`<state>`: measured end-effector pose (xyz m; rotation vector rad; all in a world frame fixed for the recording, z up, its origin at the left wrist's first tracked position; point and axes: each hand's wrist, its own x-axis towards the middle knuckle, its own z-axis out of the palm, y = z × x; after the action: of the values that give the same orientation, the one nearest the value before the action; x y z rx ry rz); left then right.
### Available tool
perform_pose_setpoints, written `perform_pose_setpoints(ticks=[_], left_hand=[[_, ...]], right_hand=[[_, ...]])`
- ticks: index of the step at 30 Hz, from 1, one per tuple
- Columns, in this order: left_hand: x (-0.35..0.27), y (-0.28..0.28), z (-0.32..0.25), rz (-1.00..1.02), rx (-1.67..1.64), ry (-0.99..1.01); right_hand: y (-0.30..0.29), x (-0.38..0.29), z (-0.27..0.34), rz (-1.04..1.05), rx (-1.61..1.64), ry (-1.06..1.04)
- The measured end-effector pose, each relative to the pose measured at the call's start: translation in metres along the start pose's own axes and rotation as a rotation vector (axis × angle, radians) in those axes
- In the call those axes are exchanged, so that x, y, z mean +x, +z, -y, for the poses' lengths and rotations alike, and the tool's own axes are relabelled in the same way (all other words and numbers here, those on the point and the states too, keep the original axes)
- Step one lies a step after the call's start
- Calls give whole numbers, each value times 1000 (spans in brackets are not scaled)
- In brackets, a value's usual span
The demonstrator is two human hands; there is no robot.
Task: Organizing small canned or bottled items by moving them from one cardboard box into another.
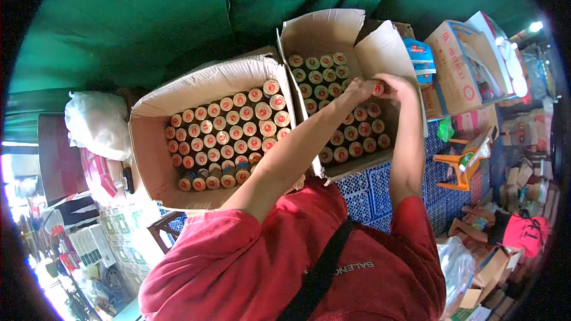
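Note:
My right hand [395, 88] is curled around a small container with a red-centred round lid [378, 88], above the right-hand cardboard box [319, 31]. My left hand [359, 91] is bent in against that container's left side; its fingertips are partly hidden, so its hold is unclear. Rows of similar round-lidded containers [351, 132] stand in this box, some hidden by my hands and left forearm. The left-hand cardboard box [149, 160] holds more such containers [226, 151] in rows; those along its near side lean and show dark sides. My left forearm crosses its right corner.
Green fabric [134, 18] hangs behind both boxes. A white plastic bag [96, 122] lies at the left. To the right are a blue package [419, 58], an open printed carton [455, 71], an orange plastic stool [461, 167] and blue patterned crates [357, 194]. Loose cardboard lies lower right.

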<state>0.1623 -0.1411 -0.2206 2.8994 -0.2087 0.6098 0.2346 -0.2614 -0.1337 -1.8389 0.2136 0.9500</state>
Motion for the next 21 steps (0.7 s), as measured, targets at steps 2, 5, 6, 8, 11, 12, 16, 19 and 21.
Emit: perform_pose_setpoints(ticks=[2,5,6,8,11,12,16,19,21], left_hand=[[3,-30,-16,198,94,30],[-5,-38,16,-49,-36,-58],[-1,-41,40,-5,-507,-447],[-8,-94,15,113,-1045,-745],[-13,-156,43,101,-1218,-527],[-14,-189,40,40,-1292,-572],[-41,-246,66,-260,-1398,-496],[-60,-262,101,-334,-1453,-465],[-74,-288,111,-324,-1453,-454]], right_hand=[[-9,-22,3,-26,21,8],[32,-42,33,44,31,-49],[62,-49,50,97,47,-100],[51,-72,46,30,93,-76],[71,-97,67,91,150,-172],[67,-104,66,106,213,-195],[110,-144,97,259,265,-379],[156,-168,120,321,236,-446],[177,-169,122,352,290,-518]])
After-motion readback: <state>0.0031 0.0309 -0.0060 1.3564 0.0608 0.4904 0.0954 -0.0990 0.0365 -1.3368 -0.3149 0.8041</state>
